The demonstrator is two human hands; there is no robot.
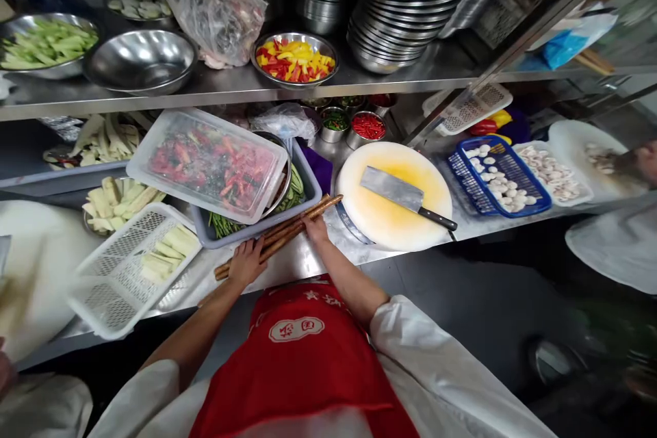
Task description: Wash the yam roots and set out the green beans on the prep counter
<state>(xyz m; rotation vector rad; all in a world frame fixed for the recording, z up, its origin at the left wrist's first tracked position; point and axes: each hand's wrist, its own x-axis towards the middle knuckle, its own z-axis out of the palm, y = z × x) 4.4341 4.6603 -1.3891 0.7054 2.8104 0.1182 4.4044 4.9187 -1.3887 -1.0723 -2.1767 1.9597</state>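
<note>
Several long, thin brown stick-like roots (280,238) lie slantwise along the front of the steel counter. My left hand (247,261) is closed around their near left end. Farther along, toward the right end, my right hand (315,227) grips the same bundle, its fingers partly hidden. Just behind the roots stands a grey tub (313,181) with green vegetables. To the right of my right hand is a round white chopping board (354,185), stained yellow, with a cleaver (393,188) lying flat on it.
A clear lidded box (205,164) of red pieces rests tilted over the tub. White basket (116,287) with pale cut vegetables juts over the counter edge at left. Blue basket (465,178) of mushrooms stands right. A shelf (226,85) holds bowls above. Co-workers stand on both sides.
</note>
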